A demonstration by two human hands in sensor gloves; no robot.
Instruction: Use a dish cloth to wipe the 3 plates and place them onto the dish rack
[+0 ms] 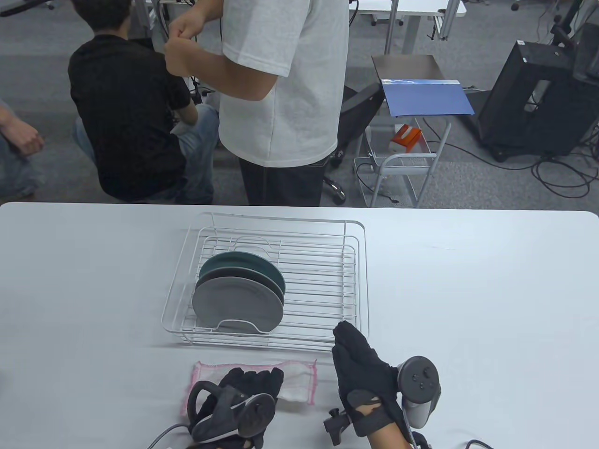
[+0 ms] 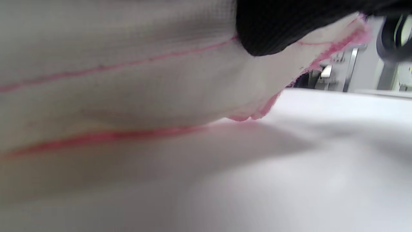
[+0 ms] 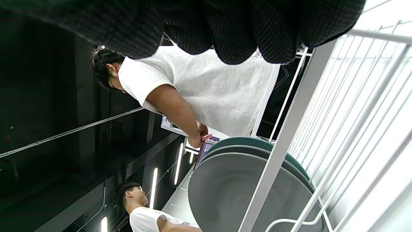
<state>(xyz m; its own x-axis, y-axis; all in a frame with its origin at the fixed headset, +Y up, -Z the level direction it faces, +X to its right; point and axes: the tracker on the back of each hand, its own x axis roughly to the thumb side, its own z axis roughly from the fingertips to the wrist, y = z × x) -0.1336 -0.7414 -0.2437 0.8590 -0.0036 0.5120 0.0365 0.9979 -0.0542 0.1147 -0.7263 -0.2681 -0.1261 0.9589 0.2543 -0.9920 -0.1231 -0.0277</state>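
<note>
A white wire dish rack [image 1: 346, 280] stands mid-table. Three plates lean upright in its left half: a light grey plate [image 1: 236, 304] in front, a darker grey plate [image 1: 264, 282] behind it, a teal plate [image 1: 243, 263] at the back. A white dish cloth with pink edging [image 1: 299, 381] lies flat on the table in front of the rack. My left hand [image 1: 259, 379] rests on the cloth with its fingers laid over it. My right hand [image 1: 348, 336] holds nothing, its fingers straight and together, tips just short of the rack's front rail. The right wrist view shows the rack wire [image 3: 289, 129] and grey plate [image 3: 238, 193] close by.
The white table [image 1: 491, 304] stretches wide to both sides of the rack. Beyond its far edge a person in a white shirt [image 1: 281, 93] stands and a person in black [image 1: 126, 117] crouches. A wire cart with a blue folder [image 1: 426, 98] stands further back.
</note>
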